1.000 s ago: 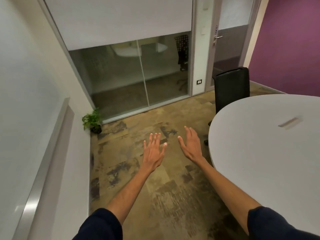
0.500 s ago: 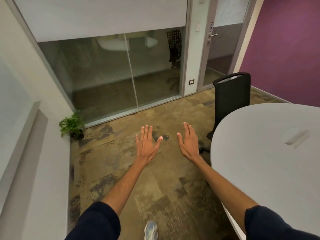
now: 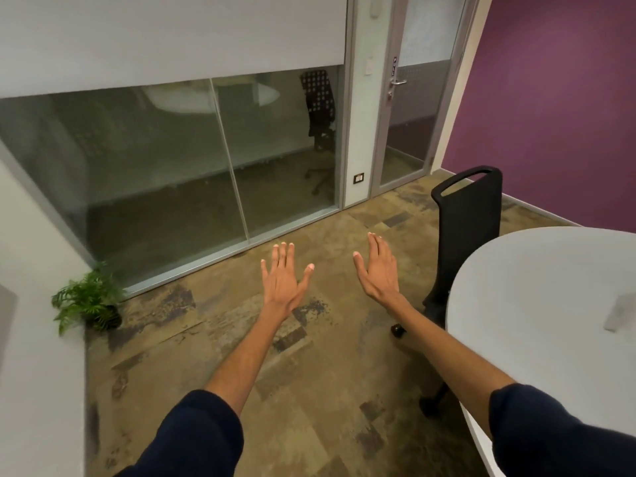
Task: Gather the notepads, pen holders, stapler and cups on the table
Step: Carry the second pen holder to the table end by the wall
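My left hand [image 3: 284,278] and my right hand [image 3: 378,270] are stretched out in front of me over the carpet, palms down, fingers spread, holding nothing. A round white table [image 3: 537,304] fills the right side, to the right of my right arm. A small pale blurred object [image 3: 619,313] lies on it near the right edge; I cannot tell what it is. No notepads, pen holders, stapler or cups show in this view.
A black office chair [image 3: 469,232] stands at the table's far edge. A small potted plant [image 3: 89,301] sits on the floor by the left wall. A glass partition [image 3: 172,166] and a door [image 3: 409,98] close the room ahead.
The view has swung left and the table has slid further right in the frame. Both hands stay spread and empty, now a little further apart.
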### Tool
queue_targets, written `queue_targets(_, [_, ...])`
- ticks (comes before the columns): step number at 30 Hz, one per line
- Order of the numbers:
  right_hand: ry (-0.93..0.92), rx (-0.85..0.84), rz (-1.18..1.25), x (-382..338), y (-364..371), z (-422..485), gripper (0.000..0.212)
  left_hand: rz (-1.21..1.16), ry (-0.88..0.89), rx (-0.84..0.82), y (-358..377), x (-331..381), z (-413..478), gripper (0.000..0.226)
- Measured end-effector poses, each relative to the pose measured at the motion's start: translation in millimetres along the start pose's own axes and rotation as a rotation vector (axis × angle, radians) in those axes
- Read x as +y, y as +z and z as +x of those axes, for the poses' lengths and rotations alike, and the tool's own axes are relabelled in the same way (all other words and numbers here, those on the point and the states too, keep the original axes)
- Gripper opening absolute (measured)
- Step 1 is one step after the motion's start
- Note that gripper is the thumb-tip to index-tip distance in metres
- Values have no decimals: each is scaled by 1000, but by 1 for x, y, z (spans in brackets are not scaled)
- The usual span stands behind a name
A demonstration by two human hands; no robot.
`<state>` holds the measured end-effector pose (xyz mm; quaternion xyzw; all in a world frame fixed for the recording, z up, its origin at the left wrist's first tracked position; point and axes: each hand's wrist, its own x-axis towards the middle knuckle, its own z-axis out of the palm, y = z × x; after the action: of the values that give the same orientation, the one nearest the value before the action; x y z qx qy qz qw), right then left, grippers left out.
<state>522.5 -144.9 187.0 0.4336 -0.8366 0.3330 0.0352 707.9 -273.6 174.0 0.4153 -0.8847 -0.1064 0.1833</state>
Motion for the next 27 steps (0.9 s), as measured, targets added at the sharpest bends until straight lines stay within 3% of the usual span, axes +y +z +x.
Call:
queue_targets(10, [72,-44,32,-1,86,94,68,6,0,-76,40,-42,107,75])
queue_targets(16, [102,-22,64,24,130,197,68,45,9,-111,79,-52,215,79])
queue_targets(27, [245,59,87,99,144,400,66,44,121,-151,122,6,437,79])
